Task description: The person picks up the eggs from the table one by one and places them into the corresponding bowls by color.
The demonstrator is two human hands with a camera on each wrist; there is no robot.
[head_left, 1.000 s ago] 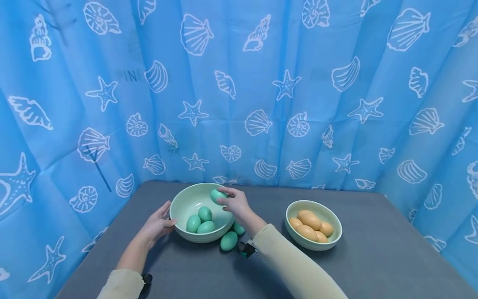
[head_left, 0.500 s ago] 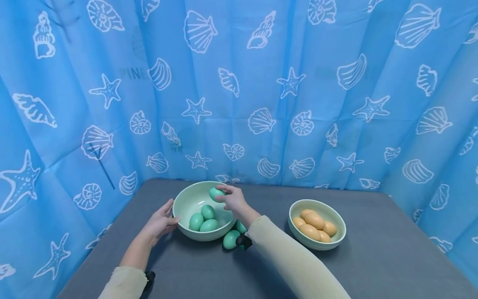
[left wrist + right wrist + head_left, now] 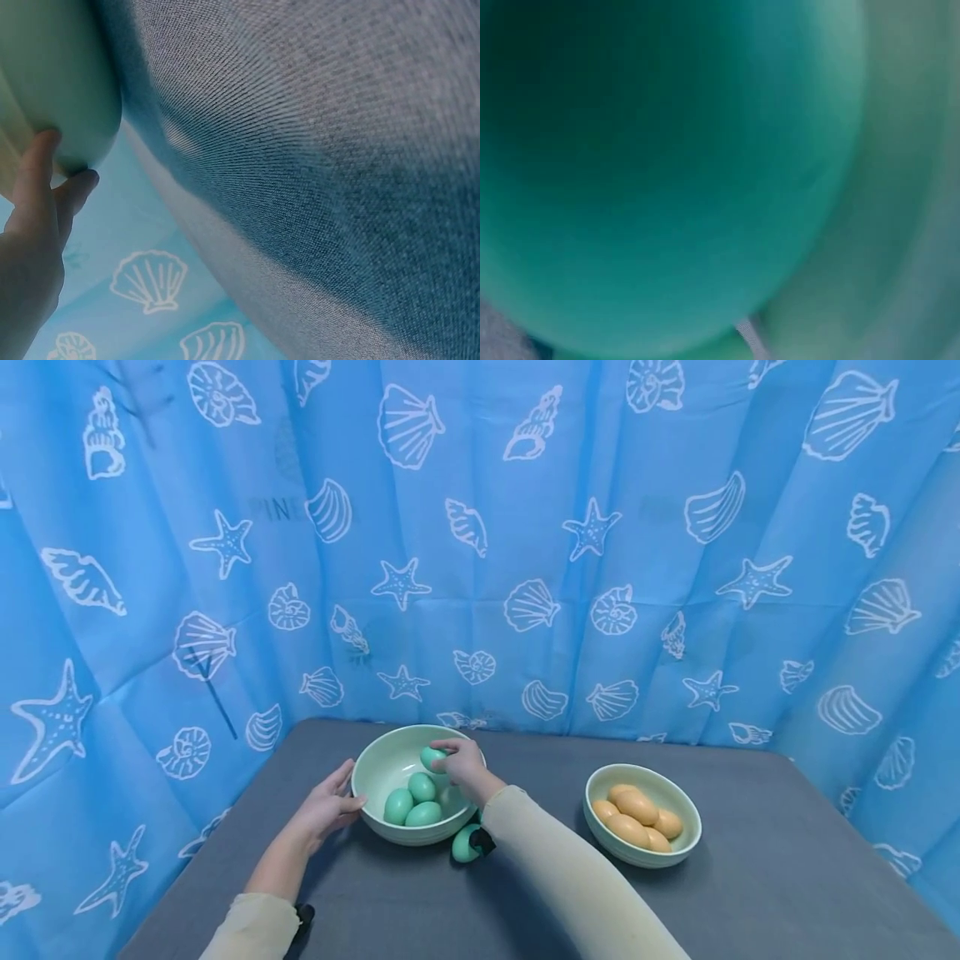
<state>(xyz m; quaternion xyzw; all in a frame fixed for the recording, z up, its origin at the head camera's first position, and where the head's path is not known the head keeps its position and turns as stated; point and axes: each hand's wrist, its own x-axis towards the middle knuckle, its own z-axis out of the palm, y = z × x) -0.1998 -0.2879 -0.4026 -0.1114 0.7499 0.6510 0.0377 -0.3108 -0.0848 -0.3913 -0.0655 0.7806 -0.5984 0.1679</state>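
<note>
In the head view, my right hand (image 3: 465, 767) is over the far right part of a large pale-green bowl (image 3: 381, 770). Its fingertips pinch a green egg (image 3: 431, 758) inside the rim. Three more green eggs (image 3: 422, 787) lie together on the bowl's bottom. My left hand (image 3: 324, 810) holds the bowl's left side, thumb at the rim; in the left wrist view its fingers (image 3: 37, 169) touch the outer wall. Another green egg (image 3: 463, 846) rests on the table against the bowl's front right, partly behind the right wrist camera. A green egg (image 3: 667, 247) fills most of the right wrist view.
A smaller pale-green bowl (image 3: 645, 860) on the right holds several orange-tan eggs (image 3: 636, 807). Dark grey cloth covers the table (image 3: 420, 902). Behind it hangs a blue curtain (image 3: 480, 527) printed with white shells and starfish.
The right hand has lowered the pinched egg slightly into the bowl. The left hand stays on the bowl's side. The whole head view has shifted a little, so everything appears further right.
</note>
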